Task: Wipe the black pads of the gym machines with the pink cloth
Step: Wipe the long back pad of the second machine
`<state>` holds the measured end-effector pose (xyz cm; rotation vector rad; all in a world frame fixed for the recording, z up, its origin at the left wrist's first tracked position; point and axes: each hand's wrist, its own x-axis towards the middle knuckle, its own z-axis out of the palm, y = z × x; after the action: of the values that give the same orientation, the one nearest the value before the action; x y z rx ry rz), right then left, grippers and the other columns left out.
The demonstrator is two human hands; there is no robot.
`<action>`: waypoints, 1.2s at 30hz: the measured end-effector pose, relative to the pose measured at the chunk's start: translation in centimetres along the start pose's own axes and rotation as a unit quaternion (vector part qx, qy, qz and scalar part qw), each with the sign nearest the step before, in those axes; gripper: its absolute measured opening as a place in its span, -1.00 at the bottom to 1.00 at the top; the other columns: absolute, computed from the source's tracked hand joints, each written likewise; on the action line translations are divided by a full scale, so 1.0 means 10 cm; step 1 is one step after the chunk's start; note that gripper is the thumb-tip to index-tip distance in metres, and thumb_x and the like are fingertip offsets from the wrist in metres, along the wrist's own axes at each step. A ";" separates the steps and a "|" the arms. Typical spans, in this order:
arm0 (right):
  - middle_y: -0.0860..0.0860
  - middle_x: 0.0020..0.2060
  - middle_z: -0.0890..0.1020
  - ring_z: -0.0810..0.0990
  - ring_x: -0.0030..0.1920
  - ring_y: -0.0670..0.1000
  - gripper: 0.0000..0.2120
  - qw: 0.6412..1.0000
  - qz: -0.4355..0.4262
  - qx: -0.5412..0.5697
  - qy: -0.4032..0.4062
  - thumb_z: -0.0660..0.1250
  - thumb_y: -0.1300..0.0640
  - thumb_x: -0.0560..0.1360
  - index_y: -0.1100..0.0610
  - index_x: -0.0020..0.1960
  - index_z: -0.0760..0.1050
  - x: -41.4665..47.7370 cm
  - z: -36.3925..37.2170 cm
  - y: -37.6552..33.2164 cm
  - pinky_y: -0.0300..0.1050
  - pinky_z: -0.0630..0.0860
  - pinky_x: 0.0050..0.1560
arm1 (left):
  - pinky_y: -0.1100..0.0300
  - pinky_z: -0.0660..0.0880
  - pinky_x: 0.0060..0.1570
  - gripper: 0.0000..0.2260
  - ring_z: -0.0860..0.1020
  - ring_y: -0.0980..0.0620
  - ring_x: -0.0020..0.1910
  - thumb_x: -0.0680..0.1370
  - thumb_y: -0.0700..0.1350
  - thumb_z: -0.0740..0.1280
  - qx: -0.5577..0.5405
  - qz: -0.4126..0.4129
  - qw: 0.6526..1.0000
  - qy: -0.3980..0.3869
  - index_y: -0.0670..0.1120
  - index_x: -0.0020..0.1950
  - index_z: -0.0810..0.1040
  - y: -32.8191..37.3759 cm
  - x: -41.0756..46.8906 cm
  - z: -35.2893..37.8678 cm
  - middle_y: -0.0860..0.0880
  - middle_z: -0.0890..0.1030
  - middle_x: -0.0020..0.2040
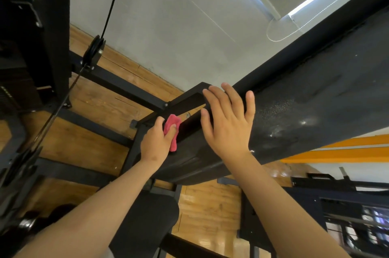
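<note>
The left hand (155, 141) grips the pink cloth (171, 125), bunched against the lower edge of the black pad (315, 99). The right hand (229, 125) lies flat on the pad, fingers straight and spread.

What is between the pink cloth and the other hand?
Just a bare strip of the black pad, in the head view, between the pink cloth and the right hand.

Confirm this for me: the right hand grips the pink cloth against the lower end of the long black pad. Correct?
Not quite. It is the left hand that grips the pink cloth against the lower end of the long black pad. The right hand lies flat on the pad with its fingers spread and holds nothing. The head view shows this.
</note>
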<state>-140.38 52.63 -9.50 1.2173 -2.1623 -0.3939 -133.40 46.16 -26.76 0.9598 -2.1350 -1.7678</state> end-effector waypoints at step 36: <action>0.00 0.07 0.66 0.39 0.30 0.02 -0.67 0.997 -0.010 -0.028 0.067 0.25 -0.04 0.54 0.10 0.18 0.61 -0.02 0.18 0.01 -0.02 -0.14 0.51 | 0.21 0.40 -0.44 -0.75 0.55 0.03 -0.32 0.63 0.08 0.14 0.182 -0.078 0.980 -0.035 -0.08 0.10 0.38 -0.86 -0.08 0.08 -0.04 0.58 -0.20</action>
<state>-141.51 52.80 -10.86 1.2011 -2.0148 -0.3678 -130.19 46.68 -34.77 1.1946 -2.5503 -1.5219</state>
